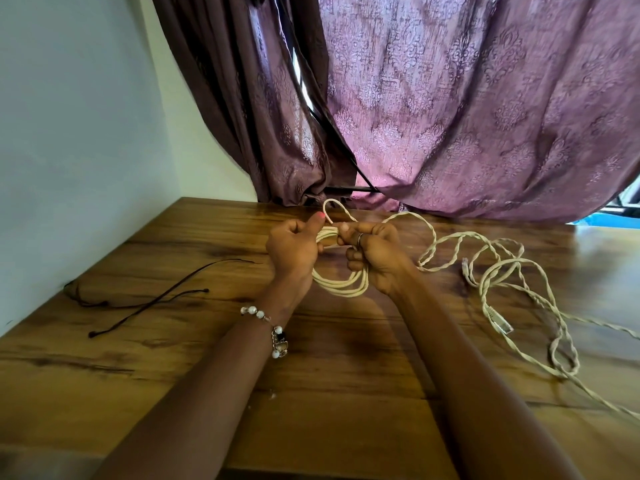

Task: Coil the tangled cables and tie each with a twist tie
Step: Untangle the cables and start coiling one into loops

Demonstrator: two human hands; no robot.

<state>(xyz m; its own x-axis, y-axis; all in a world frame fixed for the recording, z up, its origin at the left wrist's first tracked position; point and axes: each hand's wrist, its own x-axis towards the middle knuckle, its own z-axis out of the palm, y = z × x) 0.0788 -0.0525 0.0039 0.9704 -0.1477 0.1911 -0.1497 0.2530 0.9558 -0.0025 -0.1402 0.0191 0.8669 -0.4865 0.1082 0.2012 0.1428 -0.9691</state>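
At the left of the frame, on the wooden table [173,358], lie thin dark twist ties [145,303], loosely crossed and well apart from both hands. Moving toward the centre, the left hand [294,247] is raised above the tabletop with its fingers curled and its thumb, tipped with a pink nail, pointing up and to the right; it grips the left side of the cream cable coil [341,282]. A beaded bracelet [273,330] hangs on that wrist. The coil sits between the two hands: several pale, rope-like turns bunched together at the top where the fingers hold them, and sagging in a rounded loop below the hands. A small single loop of the same cable stands up above the fingers, near the curtain's lower edge. Just right of centre, the right hand [370,251], wearing a ring, is curled closed round the right side of the bundle, knuckles facing the camera. From this hand the loose cable [491,271] trails off to the right across the table in twisted, overlapping loops, with a clear plug [498,320] lying among them, and runs on to the lower right edge. Behind everything hangs a purple patterned curtain [485,116].
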